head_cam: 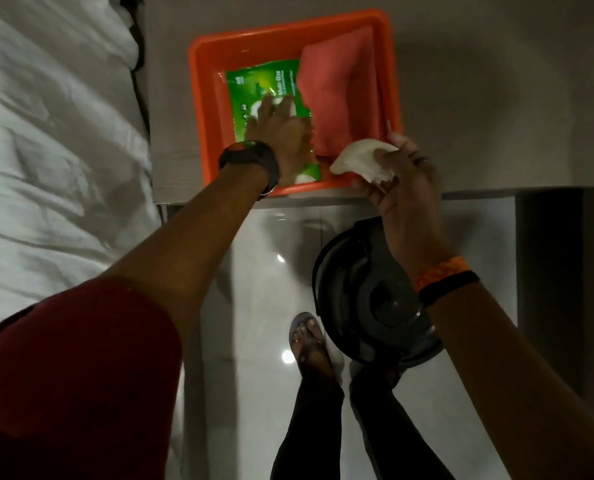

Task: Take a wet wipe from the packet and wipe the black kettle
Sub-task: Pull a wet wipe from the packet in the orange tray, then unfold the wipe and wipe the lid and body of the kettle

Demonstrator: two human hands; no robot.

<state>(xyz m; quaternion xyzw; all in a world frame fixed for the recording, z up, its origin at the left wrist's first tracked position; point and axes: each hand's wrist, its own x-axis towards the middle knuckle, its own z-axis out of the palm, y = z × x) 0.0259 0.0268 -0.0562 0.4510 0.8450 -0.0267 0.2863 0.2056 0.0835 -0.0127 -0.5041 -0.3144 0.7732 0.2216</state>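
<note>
A green wet-wipe packet (254, 86) lies flat in an orange tray (205, 109) on a grey table. My left hand (281, 133) rests palm down on the packet, fingers spread over its white flap. My right hand (404, 181) hovers at the tray's near right corner, pinching a crumpled white wet wipe (358, 159). The black kettle (365, 299) appears below my right wrist, seen from above, off the table edge; what holds it up is hidden.
A folded red cloth (340, 88) fills the tray's right half. A bed with white sheets (53, 140) runs along the left. Glossy white floor tiles (264, 271) lie below the table edge (479, 192), with my sandalled foot (309, 344) on them.
</note>
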